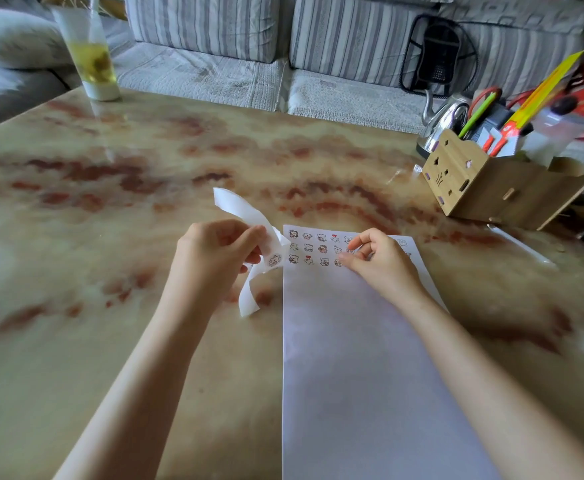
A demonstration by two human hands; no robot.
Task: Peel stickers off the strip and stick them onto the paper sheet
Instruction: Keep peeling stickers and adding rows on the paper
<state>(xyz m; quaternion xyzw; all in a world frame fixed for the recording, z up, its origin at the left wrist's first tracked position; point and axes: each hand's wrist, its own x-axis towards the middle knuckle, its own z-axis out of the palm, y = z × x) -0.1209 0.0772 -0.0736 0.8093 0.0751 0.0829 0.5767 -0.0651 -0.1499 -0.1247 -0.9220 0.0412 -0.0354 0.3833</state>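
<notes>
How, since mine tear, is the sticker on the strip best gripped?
Probably by its right edge, pinched with the right hand coming from the side of the paper sheet: the left hand holds the strip curled, and the sticker sits at the bend beside its fingers, so that edge should lift.

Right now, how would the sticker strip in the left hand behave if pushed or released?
Probably floppy: the sticker strip curls and droops either side of the left hand pinching it. Likely very light, so a nudge might slide it across the glossy table.
</notes>
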